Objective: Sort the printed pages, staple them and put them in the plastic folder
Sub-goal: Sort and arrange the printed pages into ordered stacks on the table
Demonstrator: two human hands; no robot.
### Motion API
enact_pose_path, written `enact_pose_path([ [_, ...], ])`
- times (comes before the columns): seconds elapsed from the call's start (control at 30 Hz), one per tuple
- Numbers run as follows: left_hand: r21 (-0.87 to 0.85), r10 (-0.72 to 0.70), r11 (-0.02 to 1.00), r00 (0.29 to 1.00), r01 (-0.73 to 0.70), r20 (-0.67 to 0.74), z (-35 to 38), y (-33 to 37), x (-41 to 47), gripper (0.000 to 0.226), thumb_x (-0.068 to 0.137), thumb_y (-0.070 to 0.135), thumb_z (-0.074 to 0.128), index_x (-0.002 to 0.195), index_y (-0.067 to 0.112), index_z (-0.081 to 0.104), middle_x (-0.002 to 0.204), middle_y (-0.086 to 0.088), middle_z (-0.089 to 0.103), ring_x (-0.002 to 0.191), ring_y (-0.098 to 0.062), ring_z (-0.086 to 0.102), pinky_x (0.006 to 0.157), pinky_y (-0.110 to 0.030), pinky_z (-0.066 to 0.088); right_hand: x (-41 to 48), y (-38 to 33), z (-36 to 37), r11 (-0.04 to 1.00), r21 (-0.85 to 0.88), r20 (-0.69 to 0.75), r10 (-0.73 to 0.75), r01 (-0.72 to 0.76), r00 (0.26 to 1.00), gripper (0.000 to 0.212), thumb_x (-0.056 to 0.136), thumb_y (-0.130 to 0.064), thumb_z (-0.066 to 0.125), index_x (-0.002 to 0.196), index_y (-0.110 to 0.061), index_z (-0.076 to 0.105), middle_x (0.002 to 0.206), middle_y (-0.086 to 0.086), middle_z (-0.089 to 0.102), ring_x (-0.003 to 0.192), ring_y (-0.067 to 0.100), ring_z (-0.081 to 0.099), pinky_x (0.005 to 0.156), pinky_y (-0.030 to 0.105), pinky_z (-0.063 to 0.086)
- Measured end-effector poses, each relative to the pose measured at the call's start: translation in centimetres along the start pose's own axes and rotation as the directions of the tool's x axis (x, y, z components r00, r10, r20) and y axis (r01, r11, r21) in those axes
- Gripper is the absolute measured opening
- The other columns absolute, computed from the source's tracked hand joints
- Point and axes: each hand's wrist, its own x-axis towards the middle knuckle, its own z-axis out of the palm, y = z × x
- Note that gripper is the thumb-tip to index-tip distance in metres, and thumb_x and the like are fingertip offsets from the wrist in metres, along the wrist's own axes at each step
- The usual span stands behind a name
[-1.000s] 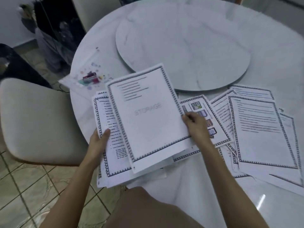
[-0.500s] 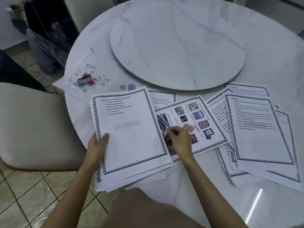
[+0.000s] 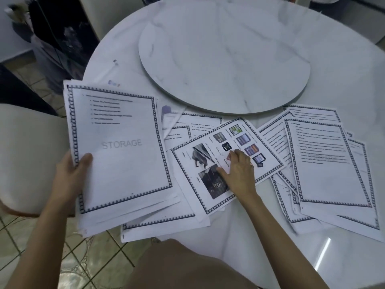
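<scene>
Marble table (image 3: pixel 343 69); turntable (image 3: pixel 225 59) beyond scattered pages (image 3: pixel 325 163); chair (image 3: pixel 31 153) at left

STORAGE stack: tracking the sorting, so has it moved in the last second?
Yes: the STORAGE stack, in the left hand, went left, away from the turntable.

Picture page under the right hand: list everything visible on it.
The picture page is a white paper sheet with a dark patterned border. It is printed with colour photos of what look like memory cards and USB connectors, plus small captions too blurred to read. It lies flat, face up and skewed on the table, overlapping other bordered sheets beneath it. The right hand rests on its middle, fingertips and thumb touching the paper.
</scene>
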Motion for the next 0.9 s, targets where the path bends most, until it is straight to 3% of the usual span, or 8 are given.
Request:
enact_pose_path([
  [0.07, -0.013, -0.018, 1.0, 1.0, 0.017, -0.019, -0.9, 0.2, -0.1, 0.043, 0.086, 0.041, 0.056, 0.121, 0.017, 0.053, 0.119, -0.008, 0.061, 0.105, -0.033, 0.059, 0.091, -0.053, 0.046, 0.3, 0.3, -0.4, 0.998, 0.008, 0.041, -0.058, 0.057, 0.997, 0.065, 0.087, -0.042, 0.056, 0.138, -0.009, 0.033, 0.147, 0.01, 0.027, 0.136, 0.026, 0.023, 0.106, 0.042, 0.029],
  [0.2, 0.003, -0.007, 1.0, 0.996, 0.007, -0.091, -1.0, 0.9, -0.5, 0.037, 0.095, 0.027, 0.048, 0.127, 0.009, 0.049, 0.115, -0.007, 0.056, 0.103, -0.026, 0.055, 0.086, -0.039, 0.043, 1.0, 0.9, -0.8, 0.985, 0.035, 0.107, -0.171, 0.168, 0.979, 0.065, 0.085, -0.037, 0.06, 0.138, -0.01, 0.033, 0.15, 0.008, 0.025, 0.136, 0.026, 0.023, 0.107, 0.042, 0.027],
  [0.4, -0.029, -0.014, 1.0, 0.993, 0.011, -0.117, -0.1, 0.8, -1.5, 0.037, 0.096, 0.023, 0.046, 0.129, 0.007, 0.045, 0.113, -0.003, 0.05, 0.104, -0.021, 0.05, 0.086, -0.034, 0.038, 2.0, 1.5, -1.0, 0.965, 0.064, 0.191, -0.262, 0.255, 0.946, 0.068, 0.085, -0.033, 0.062, 0.143, -0.017, 0.029, 0.154, 0.001, 0.02, 0.14, 0.021, 0.019, 0.111, 0.04, 0.023],
  [0.57, -0.073, -0.017, 0.997, 0.996, 0.01, -0.09, 0.2, -0.1, -1.4, 0.023, 0.095, 0.02, 0.047, 0.117, 0.014, 0.051, 0.109, -0.003, 0.054, 0.103, -0.02, 0.05, 0.084, -0.033, 0.041, 2.2, 1.9, -0.9, 0.955, 0.098, 0.21, -0.296, 0.281, 0.932, 0.066, 0.085, -0.027, 0.063, 0.142, -0.019, 0.031, 0.155, -0.002, 0.02, 0.142, 0.019, 0.018, 0.114, 0.041, 0.021],
  [0.67, -0.06, 0.009, 0.998, 0.997, -0.014, -0.077, 0.2, -0.2, -1.6, 0.011, 0.095, 0.018, 0.047, 0.102, 0.022, 0.054, 0.101, 0.0, 0.059, 0.103, -0.021, 0.052, 0.072, -0.025, 0.045, 2.2, 2.2, -0.8, 0.951, 0.123, 0.207, -0.305, 0.285, 0.929, 0.064, 0.085, -0.024, 0.063, 0.142, -0.019, 0.033, 0.154, -0.002, 0.021, 0.143, 0.018, 0.018, 0.115, 0.041, 0.02],
  [0.77, -0.042, 0.001, 0.999, 0.995, -0.005, -0.098, 0.3, -0.3, -1.6, 0.031, 0.096, 0.017, 0.047, 0.123, 0.003, 0.049, 0.113, -0.007, 0.054, 0.103, -0.022, 0.051, 0.081, -0.033, 0.045, 2.4, 2.4, -0.6, 0.948, 0.131, 0.214, -0.311, 0.289, 0.926, 0.065, 0.085, -0.023, 0.064, 0.142, -0.019, 0.033, 0.154, -0.003, 0.021, 0.143, 0.017, 0.017, 0.115, 0.042, 0.02],
  [0.9, -0.039, 0.015, 0.999, 0.996, -0.018, -0.084, 0.3, -0.5, -1.5, 0.034, 0.096, 0.017, 0.046, 0.126, 0.001, 0.047, 0.114, -0.008, 0.053, 0.104, -0.024, 0.052, 0.086, -0.035, 0.044, 2.6, 2.5, -0.6, 0.939, 0.153, 0.231, -0.338, 0.309, 0.912, 0.066, 0.084, -0.021, 0.065, 0.142, -0.018, 0.033, 0.154, -0.003, 0.021, 0.143, 0.017, 0.017, 0.116, 0.041, 0.018],
])
